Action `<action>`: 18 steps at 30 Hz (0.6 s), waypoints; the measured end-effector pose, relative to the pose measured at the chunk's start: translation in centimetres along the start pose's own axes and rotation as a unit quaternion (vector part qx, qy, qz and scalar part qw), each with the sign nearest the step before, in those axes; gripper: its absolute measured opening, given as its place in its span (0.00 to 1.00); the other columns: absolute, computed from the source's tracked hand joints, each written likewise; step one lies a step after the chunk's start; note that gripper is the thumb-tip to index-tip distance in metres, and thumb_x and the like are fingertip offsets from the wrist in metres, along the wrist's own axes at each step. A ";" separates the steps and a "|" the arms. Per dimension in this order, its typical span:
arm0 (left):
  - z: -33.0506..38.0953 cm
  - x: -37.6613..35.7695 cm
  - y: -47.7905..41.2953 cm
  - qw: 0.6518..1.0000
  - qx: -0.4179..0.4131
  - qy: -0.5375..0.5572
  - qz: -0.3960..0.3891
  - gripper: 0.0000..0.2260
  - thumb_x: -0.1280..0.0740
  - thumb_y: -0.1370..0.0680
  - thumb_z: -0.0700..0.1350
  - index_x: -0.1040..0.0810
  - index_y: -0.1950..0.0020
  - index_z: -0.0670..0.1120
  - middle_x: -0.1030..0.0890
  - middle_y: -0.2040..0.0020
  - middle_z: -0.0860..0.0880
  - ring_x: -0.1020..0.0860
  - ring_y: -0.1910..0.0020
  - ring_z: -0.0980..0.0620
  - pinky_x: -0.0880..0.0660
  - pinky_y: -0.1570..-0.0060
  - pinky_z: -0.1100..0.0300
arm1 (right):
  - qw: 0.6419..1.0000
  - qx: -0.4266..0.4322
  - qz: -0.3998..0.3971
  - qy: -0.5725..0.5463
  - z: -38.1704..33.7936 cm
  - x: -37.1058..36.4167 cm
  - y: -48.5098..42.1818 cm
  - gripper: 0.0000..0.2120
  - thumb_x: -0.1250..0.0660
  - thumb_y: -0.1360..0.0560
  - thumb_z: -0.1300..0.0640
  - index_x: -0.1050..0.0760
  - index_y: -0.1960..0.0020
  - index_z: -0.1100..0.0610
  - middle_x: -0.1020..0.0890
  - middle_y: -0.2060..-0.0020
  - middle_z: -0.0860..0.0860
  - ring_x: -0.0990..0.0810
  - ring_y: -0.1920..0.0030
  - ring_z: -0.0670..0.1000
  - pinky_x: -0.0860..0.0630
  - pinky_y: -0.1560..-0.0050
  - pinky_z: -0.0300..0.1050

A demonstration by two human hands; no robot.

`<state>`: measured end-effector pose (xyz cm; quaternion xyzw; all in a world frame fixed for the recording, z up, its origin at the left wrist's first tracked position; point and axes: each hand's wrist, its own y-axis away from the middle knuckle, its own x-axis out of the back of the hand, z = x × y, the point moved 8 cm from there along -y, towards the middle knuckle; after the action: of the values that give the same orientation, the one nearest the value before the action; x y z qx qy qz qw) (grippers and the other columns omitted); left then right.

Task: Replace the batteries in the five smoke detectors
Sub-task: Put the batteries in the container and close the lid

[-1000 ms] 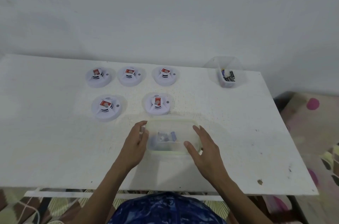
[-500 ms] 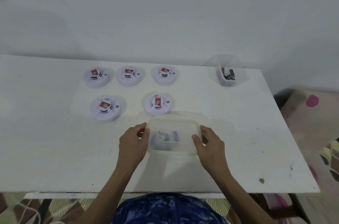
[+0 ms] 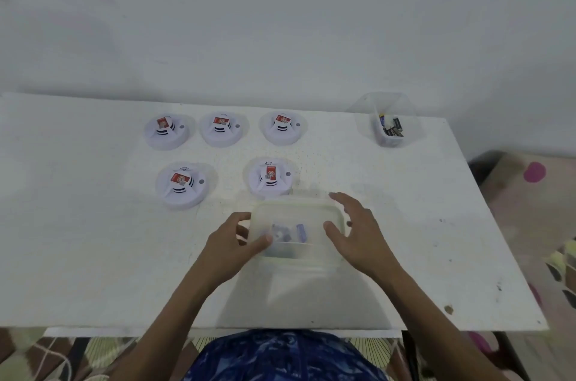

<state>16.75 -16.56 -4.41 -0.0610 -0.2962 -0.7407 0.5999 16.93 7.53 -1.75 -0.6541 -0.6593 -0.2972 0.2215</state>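
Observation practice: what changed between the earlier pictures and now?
The left hand closed on the lidded container at its left edge, thumb on top. The right hand gripped its right edge, then spread its fingers open. The smoke detectors and battery tub stayed put.

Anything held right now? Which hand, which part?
Left hand grips the lidded clear container at its left edge, thumb on top of the lid. Right hand is spread open at the right edge, gripping nothing.
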 end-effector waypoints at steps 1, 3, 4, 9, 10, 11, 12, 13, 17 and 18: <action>-0.3 -0.1 0.0 0.999 0.029 0.012 -0.031 0.25 0.26 0.30 0.57 0.31 0.37 0.57 0.22 0.49 0.51 0.20 0.54 0.53 0.22 0.60 0.61 | 1.000 0.022 -0.011 0.016 -0.6 0.0 -0.4 0.25 0.35 0.23 0.51 0.36 0.27 0.47 0.33 0.29 0.42 0.35 0.32 0.49 0.36 0.33 0.44; -0.8 -0.4 0.1 0.992 0.071 0.042 -0.098 0.28 0.23 0.33 0.55 0.32 0.38 0.57 0.22 0.48 0.48 0.18 0.54 0.49 0.20 0.59 0.58 | 0.997 0.045 -0.045 0.045 -1.3 -0.3 -1.2 0.24 0.37 0.22 0.49 0.36 0.27 0.46 0.32 0.30 0.41 0.36 0.31 0.46 0.41 0.36 0.37; -0.9 -0.5 0.0 0.988 0.078 0.052 -0.120 0.29 0.22 0.33 0.53 0.31 0.37 0.56 0.22 0.47 0.46 0.18 0.54 0.48 0.19 0.58 0.57 | 0.995 0.052 -0.064 0.058 -1.6 -0.6 -1.5 0.23 0.37 0.22 0.48 0.36 0.27 0.46 0.31 0.30 0.40 0.35 0.32 0.46 0.41 0.36 0.36; -0.2 -0.1 -0.8 0.987 0.055 0.099 -0.115 0.28 0.21 0.32 0.44 0.28 0.36 0.53 0.21 0.46 0.43 0.17 0.53 0.45 0.18 0.55 0.54 | 0.990 0.064 -0.072 0.100 -1.6 -1.1 -2.1 0.21 0.39 0.21 0.46 0.34 0.29 0.47 0.25 0.37 0.45 0.28 0.38 0.49 0.32 0.38 0.42; -0.1 0.2 -1.1 0.988 0.048 0.110 -0.101 0.28 0.22 0.32 0.43 0.28 0.36 0.53 0.21 0.46 0.43 0.18 0.52 0.45 0.18 0.55 0.54 | 0.990 0.060 -0.064 0.106 -1.4 -0.9 -2.0 0.21 0.39 0.22 0.46 0.33 0.29 0.47 0.24 0.39 0.45 0.27 0.40 0.49 0.31 0.40 0.41; 0.1 0.4 -1.5 0.989 0.038 0.120 -0.083 0.28 0.22 0.32 0.43 0.28 0.35 0.53 0.21 0.45 0.44 0.18 0.51 0.46 0.18 0.54 0.55 | 0.990 0.054 -0.059 0.113 -1.3 -0.7 -1.9 0.22 0.39 0.22 0.45 0.34 0.29 0.47 0.23 0.41 0.46 0.26 0.42 0.48 0.30 0.43 0.41; 0.2 0.7 -1.8 0.989 0.026 0.130 -0.061 0.28 0.22 0.32 0.43 0.28 0.34 0.53 0.21 0.45 0.45 0.18 0.51 0.48 0.19 0.54 0.56 | 0.990 0.046 -0.061 0.117 -1.1 -0.5 -1.8 0.22 0.39 0.22 0.44 0.34 0.29 0.46 0.23 0.44 0.45 0.25 0.45 0.47 0.29 0.46 0.40; 0.3 0.9 -2.0 0.989 0.012 0.142 -0.038 0.28 0.23 0.32 0.44 0.27 0.34 0.53 0.20 0.45 0.46 0.18 0.52 0.50 0.19 0.55 0.58 | 0.990 0.034 -0.070 0.116 -0.9 -0.3 -1.6 0.23 0.39 0.23 0.44 0.35 0.29 0.46 0.23 0.48 0.45 0.24 0.49 0.46 0.28 0.50 0.39; 0.7 1.0 -2.3 0.983 -0.029 0.178 0.010 0.20 0.25 0.28 0.41 0.23 0.38 0.54 0.18 0.44 0.51 0.18 0.50 0.56 0.24 0.54 0.65 | 0.987 -0.015 -0.135 0.085 0.0 -0.6 -0.6 0.24 0.36 0.24 0.45 0.36 0.30 0.45 0.20 0.60 0.50 0.20 0.62 0.48 0.24 0.61 0.39; 0.7 0.8 -2.3 0.982 -0.035 0.187 0.015 0.19 0.26 0.27 0.41 0.23 0.38 0.54 0.18 0.44 0.51 0.18 0.49 0.56 0.24 0.53 0.65 | 0.986 -0.030 -0.148 0.071 0.2 -0.7 -0.2 0.23 0.36 0.24 0.45 0.35 0.31 0.46 0.19 0.61 0.51 0.19 0.64 0.49 0.22 0.61 0.40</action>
<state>14.25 -16.68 -4.27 0.0533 -0.1522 -0.7396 0.6535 16.78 7.14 -2.37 -0.5326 -0.7224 -0.3922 0.2019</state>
